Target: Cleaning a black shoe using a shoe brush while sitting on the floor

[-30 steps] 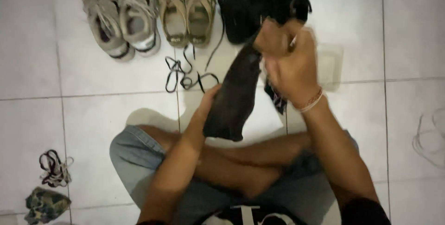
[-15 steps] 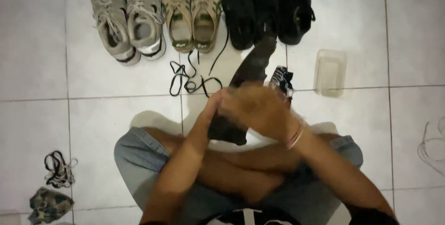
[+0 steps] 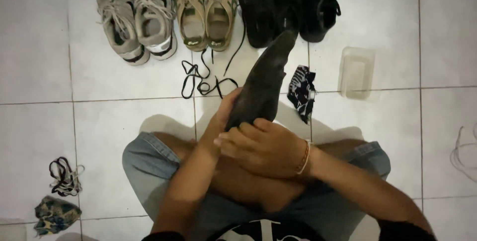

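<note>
The person is sitting cross-legged on the tiled floor, working on a dark shoe held above the lap, toe pointing away toward the row of footwear. The left hand is reaching into or gripping the shoe's heel end (its fingers are hidden, so the exact grip cannot be told). The right hand is lying curled over the heel opening, fingers pressed against the rim. This looks like a cleaning or fitting step on this one shoe. The next move probably calls for a steady left-hand hold while the right works along the upper. A loose black lace is lying just beyond.
</note>
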